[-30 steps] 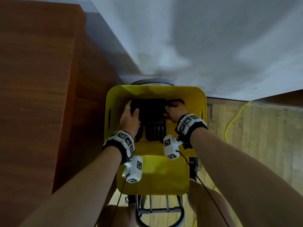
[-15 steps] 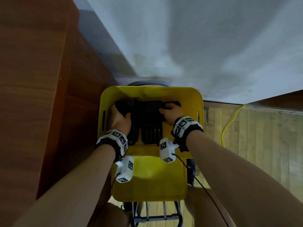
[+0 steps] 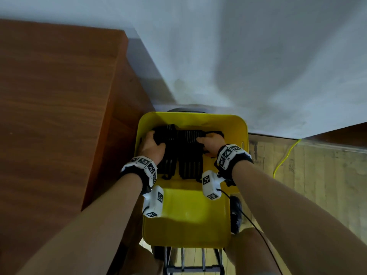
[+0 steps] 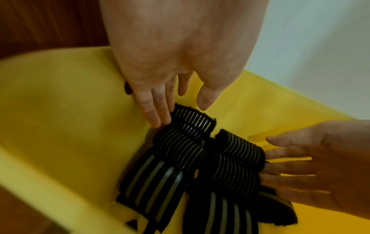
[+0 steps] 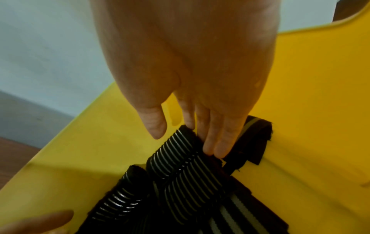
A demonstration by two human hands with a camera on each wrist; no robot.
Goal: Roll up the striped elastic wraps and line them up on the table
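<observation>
Both hands now sit farther back on the yellow plastic chair seat (image 3: 186, 211) than a second ago, and the partly rolled ends of the black elastic wraps with pale stripes (image 3: 182, 147) stand closer to the chair back. Two wraps lie side by side on the seat, long axes running front to back, with the flat unrolled tails trailing toward the person. The left hand (image 3: 152, 146) rests against the outer side of the left roll (image 4: 180, 139), fingers straight and relaxed, nothing enclosed. The right hand (image 3: 211, 144) lies with extended fingers against the outer edge of the right roll (image 5: 180, 158), thumb free; it pinches nothing. Each roll axis runs crosswise between the hands, so each hand is nearest its own wrap. Judged from this, rolling is under way and no roll is yet on the brown wooden table (image 3: 51, 116) to the left.
</observation>
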